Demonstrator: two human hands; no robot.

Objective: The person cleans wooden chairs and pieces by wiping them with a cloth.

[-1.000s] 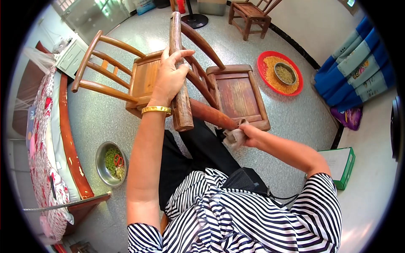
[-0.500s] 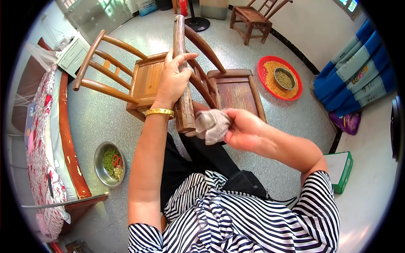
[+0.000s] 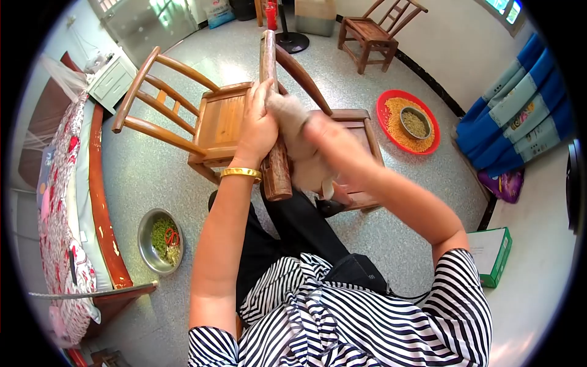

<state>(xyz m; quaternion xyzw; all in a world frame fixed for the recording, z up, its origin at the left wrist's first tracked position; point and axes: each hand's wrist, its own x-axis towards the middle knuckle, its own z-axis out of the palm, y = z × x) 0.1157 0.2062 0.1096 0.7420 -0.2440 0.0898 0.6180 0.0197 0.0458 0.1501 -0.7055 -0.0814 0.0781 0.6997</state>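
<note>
My left hand (image 3: 259, 125), with a gold bracelet at the wrist, grips the thick top rail (image 3: 276, 168) of a dark wooden chair (image 3: 351, 125) tilted in front of me. My right hand (image 3: 324, 136), smeared by motion, holds a greyish cloth (image 3: 296, 122) against the right side of that rail, close to my left fingers. The cloth's lower end hangs over the chair's back and hides part of it. A lighter wooden chair (image 3: 221, 122) stands just beyond my left hand.
A metal bowl (image 3: 160, 240) with greens and red-handled scissors is on the floor at left. A red tray (image 3: 435, 134) of yellow grains holds a small bowl (image 3: 416, 122). Another chair (image 3: 367, 30) stands behind. A bed (image 3: 98, 202) lines the left side; a green box (image 3: 500, 257) is at right.
My right hand has moved with the cloth from the chair's lower right side, up and left to the top rail. My left hand stays on the rail.
</note>
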